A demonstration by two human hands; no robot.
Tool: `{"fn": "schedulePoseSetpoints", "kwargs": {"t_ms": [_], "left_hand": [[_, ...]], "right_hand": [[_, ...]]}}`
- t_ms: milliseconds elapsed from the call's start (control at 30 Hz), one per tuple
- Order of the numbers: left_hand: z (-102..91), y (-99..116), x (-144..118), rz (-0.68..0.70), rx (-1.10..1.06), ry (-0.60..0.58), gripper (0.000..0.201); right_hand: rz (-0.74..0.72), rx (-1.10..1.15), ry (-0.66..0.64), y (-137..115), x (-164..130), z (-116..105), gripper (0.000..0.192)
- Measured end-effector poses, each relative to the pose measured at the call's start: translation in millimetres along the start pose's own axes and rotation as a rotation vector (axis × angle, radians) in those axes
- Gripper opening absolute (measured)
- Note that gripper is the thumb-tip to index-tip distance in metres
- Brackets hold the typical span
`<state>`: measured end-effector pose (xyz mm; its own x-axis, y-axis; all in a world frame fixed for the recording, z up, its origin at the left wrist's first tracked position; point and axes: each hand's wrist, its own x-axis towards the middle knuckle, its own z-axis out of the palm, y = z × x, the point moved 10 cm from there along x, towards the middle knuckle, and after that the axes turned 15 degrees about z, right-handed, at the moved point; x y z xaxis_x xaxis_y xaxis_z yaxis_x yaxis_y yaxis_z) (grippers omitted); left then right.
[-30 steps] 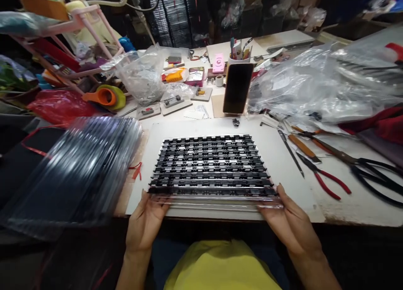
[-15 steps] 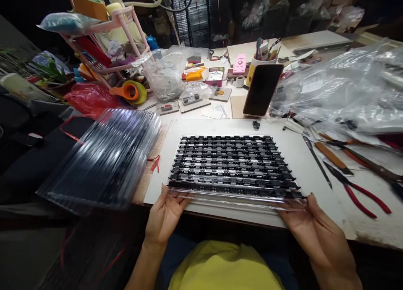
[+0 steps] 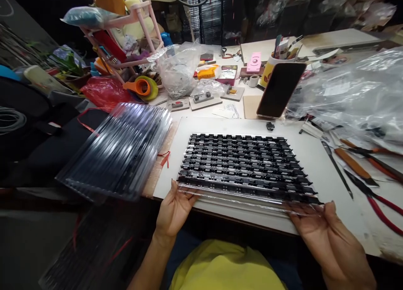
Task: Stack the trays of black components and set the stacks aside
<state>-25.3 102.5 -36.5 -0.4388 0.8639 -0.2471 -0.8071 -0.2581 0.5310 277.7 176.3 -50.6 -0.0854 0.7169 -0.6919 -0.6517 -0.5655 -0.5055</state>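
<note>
Your view swings left; the clear plastic tray with rows of small black parts [image 3: 242,168] barely shifts over the flat white board [image 3: 317,155].
Your left hand [image 3: 174,210] and right hand [image 3: 333,241] pinch its near corners, thumbs above, fingers under. Keep both ends level and the hold light, so the thin plastic doesn't bow, and stay clear of the glossy ribbed plastic stack [image 3: 118,153] at left.

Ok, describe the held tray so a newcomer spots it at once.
Find the white board at the near edge of the table. Over it lies a clear tray with rows of black parts. Unlike the tray stack to its left, it is held at its near corners by the left hand and right hand.
</note>
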Motion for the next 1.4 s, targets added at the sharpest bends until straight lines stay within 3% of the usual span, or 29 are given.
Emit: {"fn": "schedulePoseSetpoints", "kwargs": {"t_ms": [233, 400, 633, 733, 867, 1033, 1400], "left_hand": [[1.9, -0.1, -1.4, -0.024, 0.021, -0.023, 0.039], [4.1, -4.5, -4.9, -0.09, 0.096, -0.078, 0.045], [2.4, -2.7, -2.1, -0.066, 0.069, -0.065, 0.047], [-0.9, -1.1, -0.8, -0.051, 0.049, -0.037, 0.042], [0.6, 0.2, 0.1, -0.057, 0.038, -0.049, 0.037], [6.8, 6.2, 1.3, -0.033, 0.013, -0.056, 0.035], [21.6, 19.1, 5.2, 0.01, 0.012, -0.142, 0.044]], "right_hand": [[-0.053, -0.114, -0.019, -3.2, -2.0, 6.1, 0.023], [0.002, -0.07, 0.005, 0.8, -2.2, 5.0, 0.024], [0.075, -0.071, 0.067, 4.3, -3.7, 0.3, 0.031], [0.086, -0.175, 0.004, 3.3, 0.6, -0.1, 0.035], [-0.019, -0.316, -0.099, -7.6, 1.0, 3.6, 0.033], [-0.116, -0.353, -0.11, -23.2, -2.9, 8.6, 0.037], [-0.154, -0.377, -0.277, -37.6, -26.5, 47.8, 0.043]]}}
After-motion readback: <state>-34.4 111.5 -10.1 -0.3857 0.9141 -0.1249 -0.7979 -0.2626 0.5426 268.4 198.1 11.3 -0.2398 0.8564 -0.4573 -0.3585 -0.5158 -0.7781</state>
